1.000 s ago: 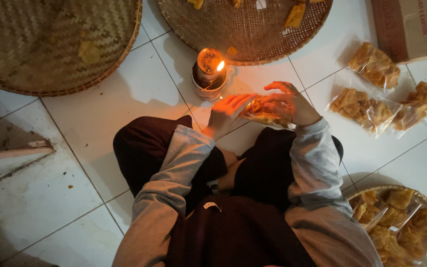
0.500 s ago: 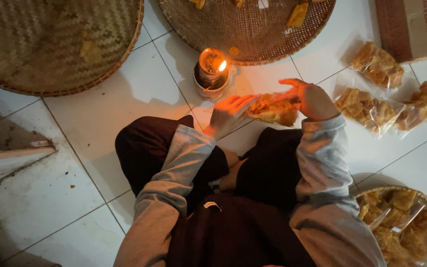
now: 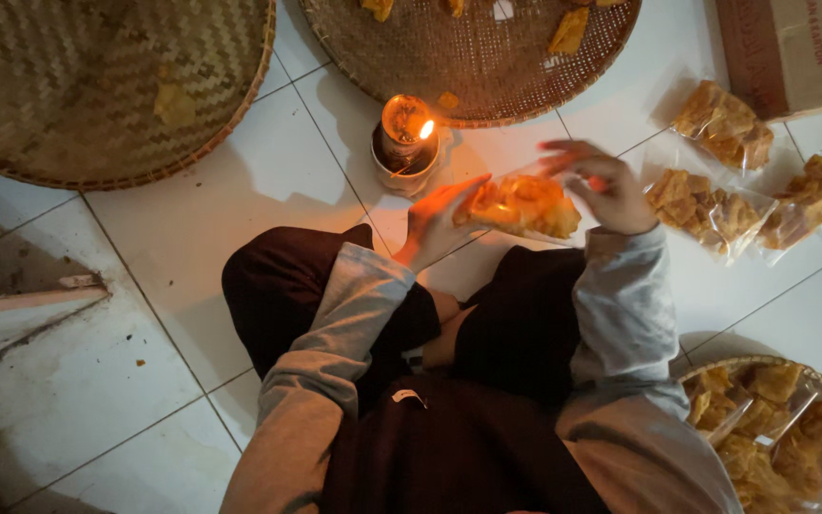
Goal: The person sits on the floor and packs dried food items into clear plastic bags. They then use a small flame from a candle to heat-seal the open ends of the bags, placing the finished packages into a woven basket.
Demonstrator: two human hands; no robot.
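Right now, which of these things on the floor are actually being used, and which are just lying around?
In use:
- clear plastic packet of golden fried crackers, held between the left hand and right hand
- small lit oil lamp, just beyond the packet

Lying about:
- filled packets on the white tiles
- large empty woven tray
- round woven tray with loose crackers
- brown cardboard box

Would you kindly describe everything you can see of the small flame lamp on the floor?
The lamp is a small round vessel with a dark rim, standing upright on the white tiled floor just below the edge of the round woven tray. A bright orange flame burns at its right side, lighting its top amber. Nothing touches it; the left hand is nearest, slightly below it.
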